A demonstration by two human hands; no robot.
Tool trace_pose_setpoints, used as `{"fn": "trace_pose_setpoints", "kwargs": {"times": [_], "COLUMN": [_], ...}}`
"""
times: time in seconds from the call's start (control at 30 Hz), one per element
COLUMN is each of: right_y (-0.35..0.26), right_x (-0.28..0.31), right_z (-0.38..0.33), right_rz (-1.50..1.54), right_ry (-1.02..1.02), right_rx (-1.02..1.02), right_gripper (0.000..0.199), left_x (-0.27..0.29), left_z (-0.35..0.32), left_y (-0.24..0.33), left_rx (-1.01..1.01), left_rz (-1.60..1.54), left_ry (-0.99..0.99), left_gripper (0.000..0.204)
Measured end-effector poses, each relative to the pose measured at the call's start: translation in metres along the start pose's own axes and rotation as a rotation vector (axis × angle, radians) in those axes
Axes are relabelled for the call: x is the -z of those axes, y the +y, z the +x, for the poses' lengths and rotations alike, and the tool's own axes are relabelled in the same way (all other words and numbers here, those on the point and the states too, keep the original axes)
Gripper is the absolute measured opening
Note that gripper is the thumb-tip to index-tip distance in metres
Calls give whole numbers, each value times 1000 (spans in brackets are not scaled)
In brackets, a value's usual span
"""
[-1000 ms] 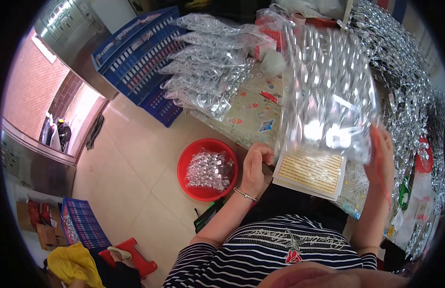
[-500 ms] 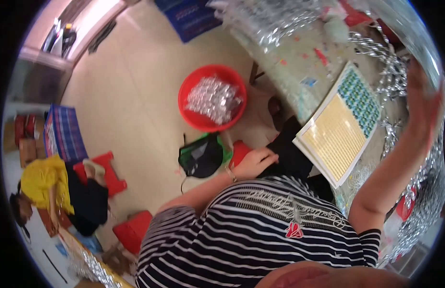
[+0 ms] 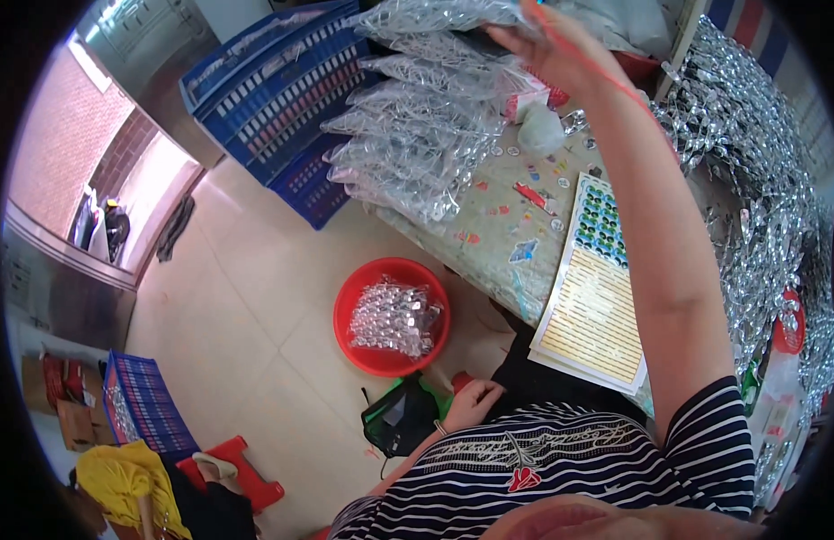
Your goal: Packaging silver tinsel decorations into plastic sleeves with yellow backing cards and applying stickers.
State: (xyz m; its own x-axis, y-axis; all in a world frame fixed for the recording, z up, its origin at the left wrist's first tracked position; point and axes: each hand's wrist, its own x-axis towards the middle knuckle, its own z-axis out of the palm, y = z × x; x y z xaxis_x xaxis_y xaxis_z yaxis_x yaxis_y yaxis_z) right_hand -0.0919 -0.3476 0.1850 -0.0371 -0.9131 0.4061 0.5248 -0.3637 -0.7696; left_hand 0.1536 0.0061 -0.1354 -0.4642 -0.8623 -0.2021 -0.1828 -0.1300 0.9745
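- The table (image 3: 489, 211), covered with a patterned cloth, ran from the upper middle toward the lower right.
- Blue crates (image 3: 273, 99) stood on the floor beyond the table's left end.
- A heap of shiny silver pieces (image 3: 759, 198) filled the table's right side.
- A row of clear bags (image 3: 417, 135), each packed with shiny pieces, overlapped along the table's left part.
- A sheet of stickers (image 3: 592, 297) lay at the table's near edge, just beside the outstretched arm.
- A red basin (image 3: 363, 351) sat on the floor, holding one filled bag.
- The right hand (image 3: 547, 45) reached far up to the top bag in the row, fingers curled on it; the exact grip could not be told.
- The left hand (image 3: 475, 400) rested low by the lap, fingers loosely bent, holding nothing visible.
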Motion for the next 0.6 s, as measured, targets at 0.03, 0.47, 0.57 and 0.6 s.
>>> {"fn": "trace_pose_setpoints", "kwargs": {"times": [0.03, 0.47, 0.57, 0.6], "right_y": [6, 20, -19, -18], "right_x": [-15, 24, -7, -9], "right_z": [-2, 14, -35, -23], "right_rz": [-59, -600, -877, -881], "right_ry": [79, 147, -339, -334], "right_rx": [-73, -527, -38, -39], "right_gripper": [35, 47, 73, 73], "left_x": [3, 7, 7, 6], "left_z": [-2, -5, -1, -1], "left_y": [4, 5, 3, 2], "left_rx": [36, 110, 77, 64], "left_rz": [13, -32, -1, 12], "left_ry": [11, 35, 28, 28], "left_gripper": [20, 17, 17, 17]}}
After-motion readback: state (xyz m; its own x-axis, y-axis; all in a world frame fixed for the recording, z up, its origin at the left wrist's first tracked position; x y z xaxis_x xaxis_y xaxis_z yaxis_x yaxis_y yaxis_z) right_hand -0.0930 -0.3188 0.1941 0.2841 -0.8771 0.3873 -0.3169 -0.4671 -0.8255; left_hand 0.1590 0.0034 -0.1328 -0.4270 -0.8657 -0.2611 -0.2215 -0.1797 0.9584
